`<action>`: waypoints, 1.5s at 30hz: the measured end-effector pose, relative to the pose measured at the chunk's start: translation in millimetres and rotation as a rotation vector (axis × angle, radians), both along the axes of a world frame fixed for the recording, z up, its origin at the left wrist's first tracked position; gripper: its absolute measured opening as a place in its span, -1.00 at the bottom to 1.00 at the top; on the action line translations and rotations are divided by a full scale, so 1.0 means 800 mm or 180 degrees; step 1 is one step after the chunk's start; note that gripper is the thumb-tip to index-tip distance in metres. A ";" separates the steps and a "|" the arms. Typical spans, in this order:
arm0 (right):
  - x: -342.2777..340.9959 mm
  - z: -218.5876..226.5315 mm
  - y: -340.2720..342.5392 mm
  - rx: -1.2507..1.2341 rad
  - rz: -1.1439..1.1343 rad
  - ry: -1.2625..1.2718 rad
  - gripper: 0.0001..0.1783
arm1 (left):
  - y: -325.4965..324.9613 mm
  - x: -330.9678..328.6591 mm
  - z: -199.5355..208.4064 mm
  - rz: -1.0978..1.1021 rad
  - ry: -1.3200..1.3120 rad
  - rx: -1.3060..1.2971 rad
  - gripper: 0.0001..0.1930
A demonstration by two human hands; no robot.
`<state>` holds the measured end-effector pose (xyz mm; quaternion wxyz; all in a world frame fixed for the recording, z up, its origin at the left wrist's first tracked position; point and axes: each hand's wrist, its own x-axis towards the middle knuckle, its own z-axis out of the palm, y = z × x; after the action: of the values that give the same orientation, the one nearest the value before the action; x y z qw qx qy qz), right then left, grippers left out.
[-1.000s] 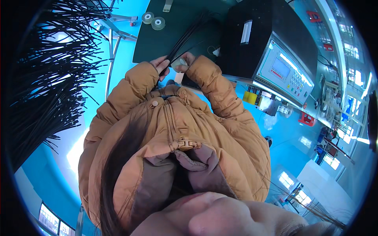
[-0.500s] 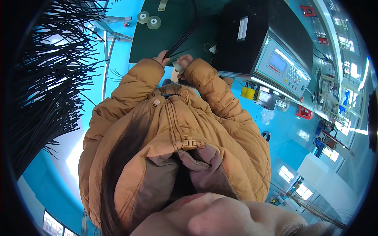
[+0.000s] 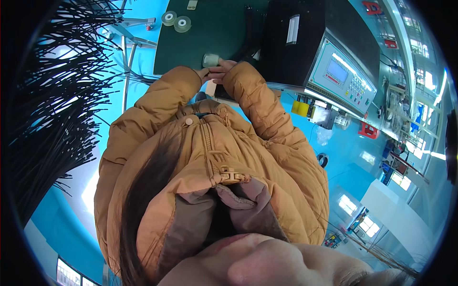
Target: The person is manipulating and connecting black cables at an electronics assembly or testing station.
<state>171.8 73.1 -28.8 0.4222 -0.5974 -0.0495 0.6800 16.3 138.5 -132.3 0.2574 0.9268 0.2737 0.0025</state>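
The left hand point(image 3: 204, 75) was mostly hidden; black wires point(image 3: 62, 95) ran past the top edge; control panel point(image 3: 339, 74) markings were illegibly small.

We have a short, translucent whitish cylindrical roll point(image 3: 210, 60) touching the fingers of our right hand point(image 3: 226, 68), near the edge of the dark green tabletop point(image 3: 205, 35). Beyond it, we see a loose, slightly curved bundle of thin black strands point(image 3: 248, 31) lying on that surface. More thin black strands point(image 3: 139, 76) fan out past our left sleeve point(image 3: 174, 88).
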 end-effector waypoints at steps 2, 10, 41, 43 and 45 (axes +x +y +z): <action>-0.002 -0.011 -0.008 0.0282 -0.0231 -0.0059 -0.62 | 0.011 -0.004 -0.003 -0.0083 -0.0412 -0.0192 -0.60; 0.005 -0.131 -0.030 0.1166 0.1347 -0.3890 -0.24 | 0.023 -0.005 0.056 0.0488 -0.0269 -0.3256 -0.73; -0.010 0.040 0.045 -0.0789 0.2251 -0.1391 -0.46 | 0.007 0.004 0.077 0.1072 0.0873 -0.0167 -0.73; 0.002 0.009 0.060 -0.1217 0.2084 -0.0955 -0.38 | 0.002 0.008 0.071 0.0135 0.0592 0.0284 -0.73; 0.007 -0.020 0.060 -0.1208 0.1558 -0.0635 -0.30 | 0.006 0.011 0.066 0.0203 0.0682 0.0037 -0.73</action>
<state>177.4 121.0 -45.0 0.1204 -0.6995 -0.1051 0.6965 25.4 143.7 -79.8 0.2210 0.9140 0.3289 -0.0868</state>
